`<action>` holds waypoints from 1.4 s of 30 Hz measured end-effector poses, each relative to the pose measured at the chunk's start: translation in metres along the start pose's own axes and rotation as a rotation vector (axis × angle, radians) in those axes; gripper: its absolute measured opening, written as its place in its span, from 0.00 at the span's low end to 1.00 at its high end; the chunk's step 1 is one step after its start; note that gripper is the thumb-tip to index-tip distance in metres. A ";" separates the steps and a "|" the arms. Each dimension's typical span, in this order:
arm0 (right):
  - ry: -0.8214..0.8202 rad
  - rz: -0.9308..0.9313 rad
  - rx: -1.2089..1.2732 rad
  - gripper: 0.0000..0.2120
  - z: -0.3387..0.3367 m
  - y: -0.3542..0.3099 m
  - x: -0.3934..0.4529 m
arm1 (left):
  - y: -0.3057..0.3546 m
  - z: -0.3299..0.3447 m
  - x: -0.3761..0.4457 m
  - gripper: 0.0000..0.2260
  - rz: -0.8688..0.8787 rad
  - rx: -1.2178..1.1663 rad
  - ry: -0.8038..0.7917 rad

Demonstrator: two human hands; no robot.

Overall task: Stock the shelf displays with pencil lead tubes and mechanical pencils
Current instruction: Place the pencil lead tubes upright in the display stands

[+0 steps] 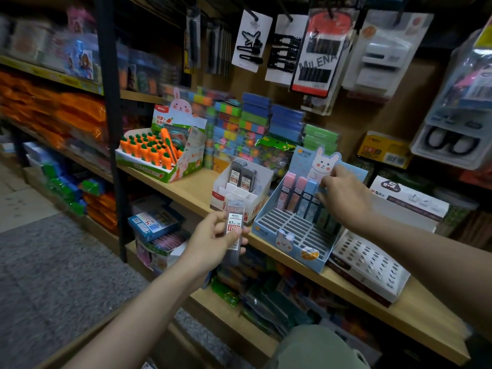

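My left hand [213, 242] grips a small stack of grey pencil lead tubes [233, 225] with white and red labels, held in front of the wooden shelf [191, 186]. Behind it stands a white display box [262, 194] with two such tubes upright at its back. My right hand [343, 194] reaches into the blue bunny display box [287, 235] and pinches a blue lead tube [318, 193] at the back row, beside pink and blue tubes [296, 191]. Most slots of the blue box hold nothing.
A carrot display box [159, 153] stands left on the shelf, stacks of coloured erasers [239, 123] behind. A white holed display tray [370, 265] sits right of the blue box. Carded hair clips [251, 41] hang above. Lower shelves hold packed goods.
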State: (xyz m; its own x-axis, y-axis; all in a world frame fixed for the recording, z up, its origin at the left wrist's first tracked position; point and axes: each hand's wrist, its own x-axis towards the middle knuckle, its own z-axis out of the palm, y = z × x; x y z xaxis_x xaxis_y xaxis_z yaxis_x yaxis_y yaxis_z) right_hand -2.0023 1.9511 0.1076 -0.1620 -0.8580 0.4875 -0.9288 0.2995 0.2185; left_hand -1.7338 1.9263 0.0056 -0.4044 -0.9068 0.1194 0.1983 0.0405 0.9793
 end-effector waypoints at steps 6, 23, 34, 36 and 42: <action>0.004 -0.016 0.573 0.15 -0.024 -0.041 -0.007 | 0.005 0.001 -0.003 0.07 0.044 0.015 0.026; 0.081 -0.039 0.780 0.13 -0.028 -0.081 0.082 | -0.007 -0.036 0.021 0.16 0.078 0.459 0.299; 0.097 -0.080 0.732 0.13 0.024 -0.087 0.112 | 0.013 0.004 0.092 0.45 -0.002 0.516 0.420; 0.072 -0.089 0.712 0.13 0.030 -0.091 0.111 | 0.009 0.007 0.099 0.47 -0.019 0.500 0.411; 0.024 -0.091 0.650 0.15 0.038 -0.102 0.106 | -0.004 0.012 0.105 0.48 -0.044 0.325 0.402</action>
State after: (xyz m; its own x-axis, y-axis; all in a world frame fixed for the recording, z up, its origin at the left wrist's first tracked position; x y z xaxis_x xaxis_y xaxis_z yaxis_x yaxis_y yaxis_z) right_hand -1.9378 1.8133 0.1050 -0.0726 -0.8561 0.5117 -0.9518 -0.0938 -0.2920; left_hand -1.7884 1.8357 0.0163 -0.0183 -0.9976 0.0669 -0.1247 0.0687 0.9898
